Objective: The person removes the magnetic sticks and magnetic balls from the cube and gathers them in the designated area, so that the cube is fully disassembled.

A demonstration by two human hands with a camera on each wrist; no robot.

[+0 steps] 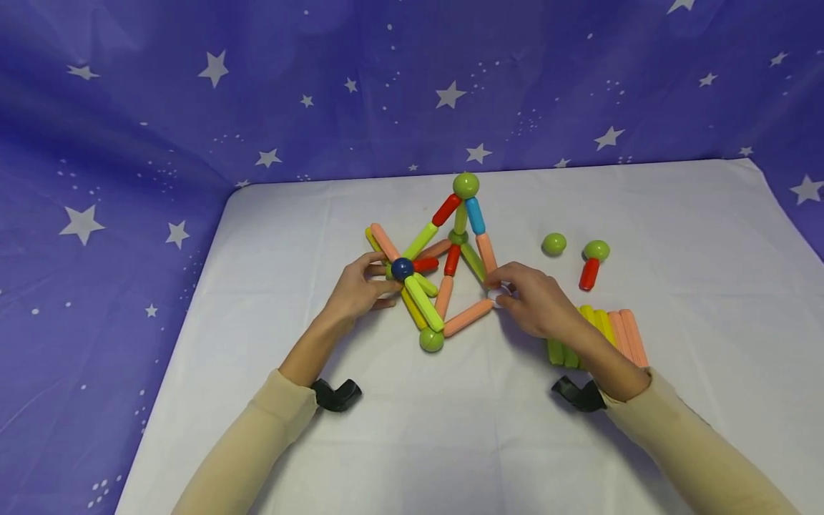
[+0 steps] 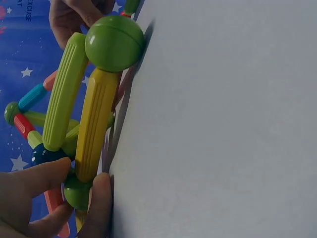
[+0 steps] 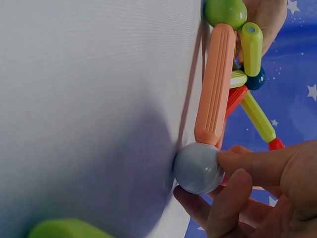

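Note:
A frame of magnetic rods and balls stands on the white table, topped by a green ball (image 1: 466, 185). At its left, my left hand (image 1: 360, 290) pinches a low green ball (image 2: 77, 192) close to the dark blue ball (image 1: 402, 269). My right hand (image 1: 537, 300) grips a pale grey ball (image 3: 199, 167) at the right corner. From that ball a salmon rod (image 3: 215, 84) runs to the front green ball (image 1: 432, 339). A light green rod (image 1: 425, 304) leans between the blue ball and the front ball. Fingers partly hide both held balls.
Right of the frame lie a loose green ball (image 1: 554, 244) and another green ball (image 1: 597, 249) with a red rod (image 1: 589, 275) at it. A row of green, yellow and salmon rods (image 1: 621, 336) lies partly under my right forearm. A starry blue cloth (image 1: 412, 86) hangs behind the table.

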